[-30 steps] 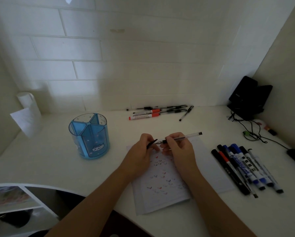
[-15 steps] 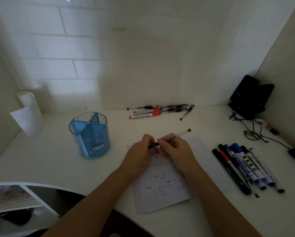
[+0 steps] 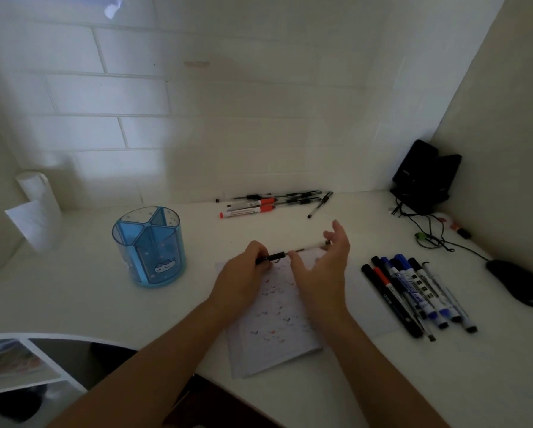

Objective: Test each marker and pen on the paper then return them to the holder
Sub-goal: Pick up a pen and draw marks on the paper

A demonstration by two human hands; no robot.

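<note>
My left hand [image 3: 246, 270] grips the black capped end of a clear pen [image 3: 293, 252] held level above the paper [image 3: 274, 322], which carries several small coloured test marks. My right hand [image 3: 324, 267] is beside the pen with fingers spread and relaxed; its fingertips are near the pen's far end, and contact cannot be told. The blue divided holder [image 3: 149, 251] stands to the left of the paper and looks empty. Several markers [image 3: 413, 295] lie in a row on the right. More pens and red-capped markers [image 3: 271, 203] lie by the back wall.
A black mouse [image 3: 518, 282] and its cable lie at the far right, with black devices [image 3: 422, 177] in the back right corner. A paper roll [image 3: 38, 196] stands at the back left. The desk's curved front edge runs below the paper, with shelves at lower left.
The cap has gone onto the pen. My right hand has let go of the pen and opened, while my left hand keeps hold of the capped end.
</note>
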